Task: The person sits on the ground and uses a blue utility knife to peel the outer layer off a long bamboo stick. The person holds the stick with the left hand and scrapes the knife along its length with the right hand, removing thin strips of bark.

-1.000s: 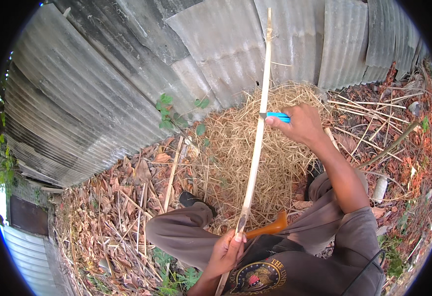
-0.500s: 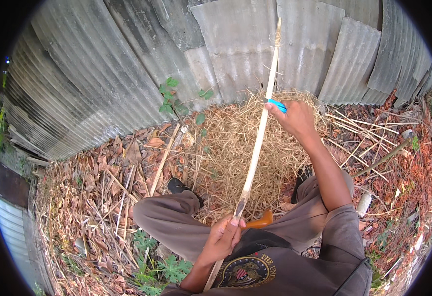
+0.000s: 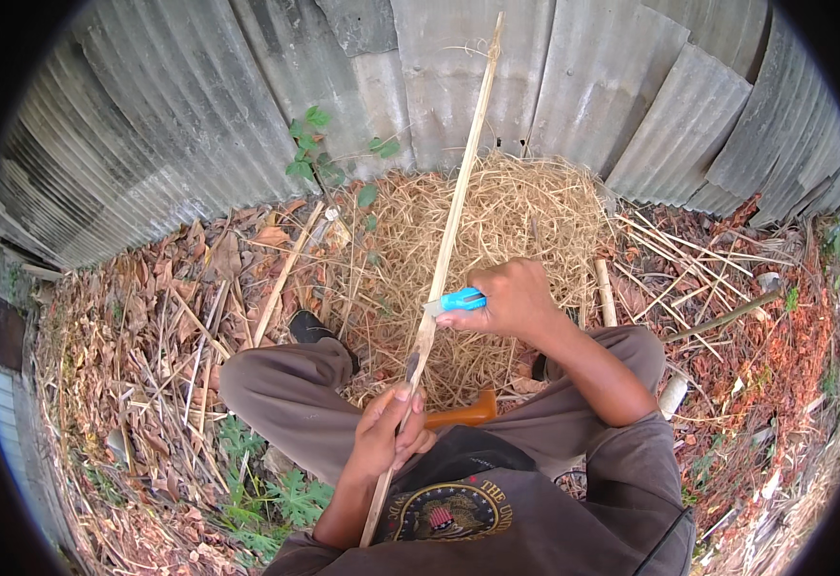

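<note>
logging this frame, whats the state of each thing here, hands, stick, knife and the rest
left hand: closed around the stick's lower part
right hand: gripping the blue-handled knife
long pale stick: held slanting up toward the metal wall
blue-handled knife: blade against the stick
orange-handled tool: lying between the legs, untouched
dry straw pile: heaped against the wall

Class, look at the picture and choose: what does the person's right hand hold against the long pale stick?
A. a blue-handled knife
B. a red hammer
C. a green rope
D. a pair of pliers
A: the right hand grips a blue-handled knife whose blade meets the stick, while the left hand grips the stick lower down.
</note>
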Demonstrator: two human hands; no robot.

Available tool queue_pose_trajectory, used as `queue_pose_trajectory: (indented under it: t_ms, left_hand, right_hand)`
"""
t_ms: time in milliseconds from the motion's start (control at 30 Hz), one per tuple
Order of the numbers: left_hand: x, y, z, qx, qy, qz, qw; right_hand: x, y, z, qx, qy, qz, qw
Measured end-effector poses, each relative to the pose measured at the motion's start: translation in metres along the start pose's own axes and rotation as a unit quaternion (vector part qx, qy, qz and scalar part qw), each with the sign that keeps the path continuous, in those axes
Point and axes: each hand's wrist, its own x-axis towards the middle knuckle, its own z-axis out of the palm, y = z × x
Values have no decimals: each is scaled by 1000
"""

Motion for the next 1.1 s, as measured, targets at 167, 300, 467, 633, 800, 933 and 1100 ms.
queue_pose_trajectory:
  t_ms: [167,300,467,633,800,933,1100]
  left_hand:
    - [-11,-10,1,13,-22,-53,998]
    - [-9,-8,-5,3,-40,-70,997]
    - [8,11,-9,-17,-8,-30,999]
    - [8,18,-2,23,-6,-1,1000]
    - [14,17,1,33,9,-6,999]
    - [9,12,7,41,-8,-30,999]
    - [8,8,13,86,-1,-57,995]
  right_hand:
    - [45,80,-23,-77,11,208,975]
    - [55,88,-35,-94,-52,192,976]
    - [38,9,-21,-59,-125,29,990]
    - [48,22,-15,-48,5,-70,996]
    - [55,55,3,-55,58,-82,993]
    - [87,127,-8,-63,21,184,981]
    - [77,157,-27,-27,-6,275,961]
